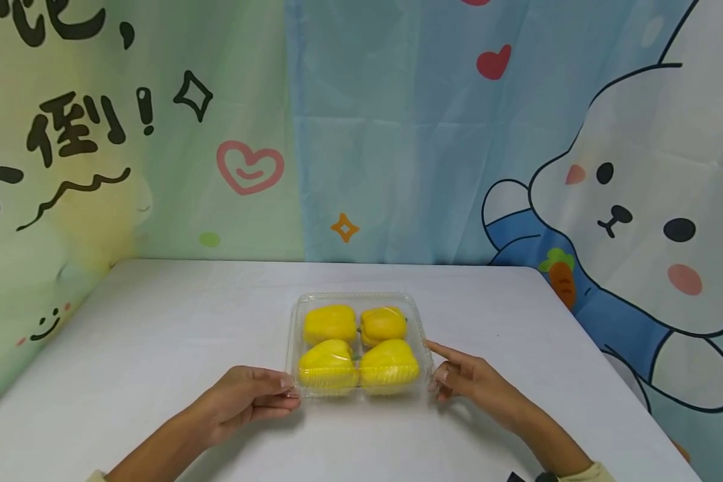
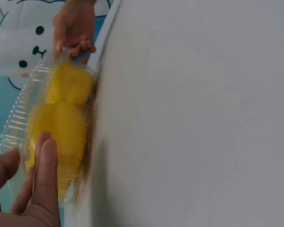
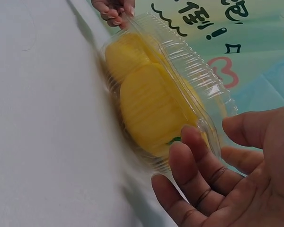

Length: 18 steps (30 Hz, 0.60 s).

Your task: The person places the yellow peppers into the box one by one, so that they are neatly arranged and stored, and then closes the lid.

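A clear plastic clamshell container (image 1: pixel 294 325) with several yellow bell peppers (image 1: pixel 329 325) inside lies low over the white table. Its lid is down over the peppers. My left hand (image 1: pixel 247 398) pinches the near left corner, thumb on top and fingers beneath the rim. At the right side, my right hand (image 1: pixel 478 385) holds the near corner between thumb and fingers, its index finger stretched along the edge. In the right wrist view a small green stem (image 3: pixel 173 140) shows through the plastic, close by my fingertips (image 3: pixel 180 151). The ribbed lid wall (image 2: pixel 19 113) faces my left thumb.
The white table (image 1: pixel 187 314) reaches back to a printed cloth backdrop (image 1: pixel 361 134) with a cartoon rabbit (image 1: pixel 608 234). A small dark object (image 1: pixel 545 476) shows beside the right wrist at the bottom edge.
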Available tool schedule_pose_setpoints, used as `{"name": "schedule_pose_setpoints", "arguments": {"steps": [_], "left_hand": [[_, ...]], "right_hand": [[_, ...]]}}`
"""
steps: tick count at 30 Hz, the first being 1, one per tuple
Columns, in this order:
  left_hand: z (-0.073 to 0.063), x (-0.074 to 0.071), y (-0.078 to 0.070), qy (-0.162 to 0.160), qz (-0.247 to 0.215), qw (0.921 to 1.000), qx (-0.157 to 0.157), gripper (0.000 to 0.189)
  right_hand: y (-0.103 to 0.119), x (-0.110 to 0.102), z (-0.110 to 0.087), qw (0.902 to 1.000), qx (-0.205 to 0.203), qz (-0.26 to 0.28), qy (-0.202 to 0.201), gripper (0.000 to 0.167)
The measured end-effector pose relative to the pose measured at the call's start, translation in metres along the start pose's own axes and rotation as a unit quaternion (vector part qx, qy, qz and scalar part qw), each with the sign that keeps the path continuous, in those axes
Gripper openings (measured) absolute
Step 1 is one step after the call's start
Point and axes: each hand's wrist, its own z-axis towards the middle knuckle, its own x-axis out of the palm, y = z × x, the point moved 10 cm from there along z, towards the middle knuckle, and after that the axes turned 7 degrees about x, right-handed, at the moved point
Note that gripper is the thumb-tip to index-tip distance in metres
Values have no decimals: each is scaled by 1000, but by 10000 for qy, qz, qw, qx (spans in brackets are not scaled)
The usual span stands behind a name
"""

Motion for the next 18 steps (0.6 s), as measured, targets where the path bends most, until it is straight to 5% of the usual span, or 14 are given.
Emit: {"name": "schedule_pose_setpoints", "arguments": {"steps": [7, 11, 15, 18], "left_hand": [[0, -2, 2, 233, 767, 9968, 15, 40], [3, -6, -8, 202, 1906, 9811, 266, 42], [6, -9, -30, 82, 3338, 9400, 703, 40], [7, -8, -57, -213, 4543, 8826, 1188, 32]], "right_hand": [[5, -5, -1, 9994, -65, -321, -130, 48], [18, -10, -5, 9960, -136, -864, -185, 47], [41, -23, -8, 9801, -143, -1869, -660, 47], [60, -34, -11, 9604, -208, -2525, -1159, 46]]}}
